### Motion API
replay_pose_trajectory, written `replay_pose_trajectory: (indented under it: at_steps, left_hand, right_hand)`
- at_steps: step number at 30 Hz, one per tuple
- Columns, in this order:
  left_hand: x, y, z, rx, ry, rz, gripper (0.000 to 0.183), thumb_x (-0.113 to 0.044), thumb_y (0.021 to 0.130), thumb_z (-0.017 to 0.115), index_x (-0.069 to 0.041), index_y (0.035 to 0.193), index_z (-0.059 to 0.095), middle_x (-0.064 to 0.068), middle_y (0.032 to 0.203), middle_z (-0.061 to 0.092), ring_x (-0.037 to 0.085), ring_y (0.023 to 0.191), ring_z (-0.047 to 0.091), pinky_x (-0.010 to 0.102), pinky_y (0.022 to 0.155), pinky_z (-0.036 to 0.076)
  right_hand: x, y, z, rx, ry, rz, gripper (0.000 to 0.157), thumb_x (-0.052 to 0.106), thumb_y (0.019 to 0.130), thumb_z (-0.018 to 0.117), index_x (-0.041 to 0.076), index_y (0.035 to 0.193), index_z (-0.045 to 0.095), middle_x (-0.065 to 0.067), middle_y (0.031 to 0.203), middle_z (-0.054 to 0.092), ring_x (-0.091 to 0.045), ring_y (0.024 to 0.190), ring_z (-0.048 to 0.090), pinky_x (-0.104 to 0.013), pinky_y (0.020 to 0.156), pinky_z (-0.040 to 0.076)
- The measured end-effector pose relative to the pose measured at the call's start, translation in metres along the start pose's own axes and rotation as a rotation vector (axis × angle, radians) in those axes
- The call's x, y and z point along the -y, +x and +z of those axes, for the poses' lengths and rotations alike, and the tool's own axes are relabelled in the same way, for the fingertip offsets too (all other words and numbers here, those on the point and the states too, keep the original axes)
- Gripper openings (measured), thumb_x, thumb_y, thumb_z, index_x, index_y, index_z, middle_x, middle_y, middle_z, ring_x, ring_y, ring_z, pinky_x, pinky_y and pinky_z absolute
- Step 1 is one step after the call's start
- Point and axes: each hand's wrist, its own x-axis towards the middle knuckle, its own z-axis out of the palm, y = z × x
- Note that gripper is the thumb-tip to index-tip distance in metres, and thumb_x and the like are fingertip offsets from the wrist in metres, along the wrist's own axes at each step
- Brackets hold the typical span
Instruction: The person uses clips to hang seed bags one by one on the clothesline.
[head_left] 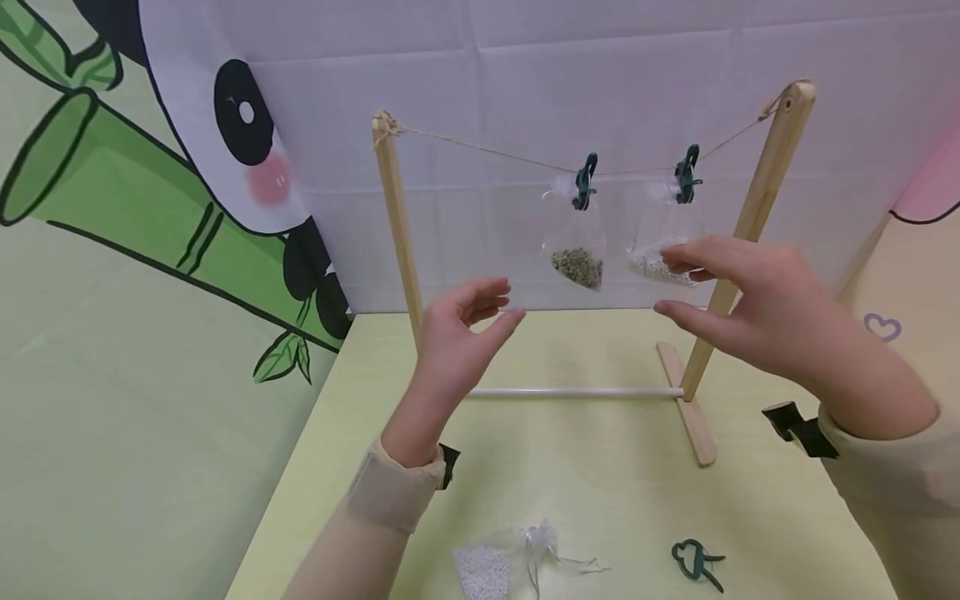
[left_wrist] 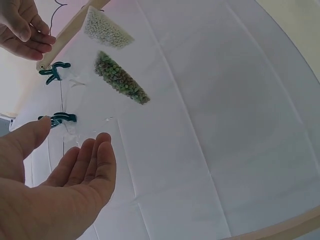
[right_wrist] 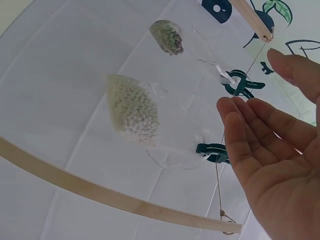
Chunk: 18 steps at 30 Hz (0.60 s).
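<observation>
Green clips [head_left: 585, 182] pinch two bags [head_left: 577, 268] to the cord [head_left: 487, 150], evidently to hang them above the surface [head_left: 585, 467]; my left fingers [left_wrist: 105, 162] and right fingers [right_wrist: 240, 145] are loosely bent, pinching nothing.

Text, labels, brands and numbers: none legible in the head view or in either wrist view. Signs: one symbol is identified, a heart [head_left: 882, 327], executed as a thick purple outline and slightly tilted. It stands on the pale, cream-toned backdrop [head_left: 918, 287] at the right side of the head view, below a pink printed shape [head_left: 930, 183] with a dark edge line.
</observation>
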Motion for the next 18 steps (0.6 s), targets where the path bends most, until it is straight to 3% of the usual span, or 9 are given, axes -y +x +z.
replay_pose_trajectory:
  at_steps: [5,11,14,16,18]
  left_hand:
    - [0.003,-0.008,-0.003,-0.007,0.000,-0.023,0.033,-0.003,0.090,0.078,0.001,0.121,0.070,0.006,0.117,0.070,0.018,0.104,0.066,0.038,0.097,0.051]
    - [0.004,-0.018,-0.006,-0.005,0.020,-0.074,0.034,-0.008,0.091,0.079,-0.003,0.123,0.070,0.003,0.119,0.070,0.017,0.106,0.065,0.033,0.097,0.051]
    - [0.006,-0.023,-0.007,-0.003,0.036,-0.099,0.034,-0.009,0.090,0.079,-0.004,0.123,0.071,0.002,0.118,0.070,0.017,0.106,0.066,0.032,0.097,0.051]
    - [0.009,-0.028,-0.007,-0.001,0.044,-0.119,0.035,-0.010,0.090,0.080,-0.005,0.124,0.071,0.001,0.119,0.070,0.017,0.107,0.065,0.032,0.096,0.051]
    - [0.012,-0.032,-0.008,-0.001,0.046,-0.136,0.036,-0.010,0.089,0.081,-0.005,0.124,0.071,0.001,0.119,0.070,0.017,0.107,0.065,0.033,0.096,0.051]
  right_hand:
    - [0.002,-0.007,0.003,0.029,-0.020,0.034,0.066,0.063,0.097,0.053,0.004,0.116,0.074,-0.005,0.103,0.073,-0.019,0.085,0.066,-0.019,0.070,0.047]
    - [0.000,-0.020,0.011,0.053,0.018,0.078,0.067,0.063,0.097,0.053,0.003,0.117,0.073,-0.007,0.107,0.074,-0.022,0.085,0.071,-0.015,0.073,0.050]
    - [-0.002,-0.029,0.015,0.065,0.044,0.091,0.053,0.050,0.094,0.071,0.003,0.118,0.073,-0.007,0.109,0.074,-0.022,0.085,0.072,-0.014,0.078,0.051]
    - [-0.003,-0.034,0.018,0.074,0.050,0.096,0.043,0.032,0.087,0.083,0.003,0.118,0.073,-0.007,0.110,0.074,-0.022,0.085,0.072,-0.015,0.079,0.051]
    - [-0.003,-0.039,0.021,0.085,0.054,0.110,0.044,0.012,0.078,0.088,0.005,0.118,0.073,-0.006,0.111,0.073,-0.022,0.086,0.071,-0.014,0.078,0.050]
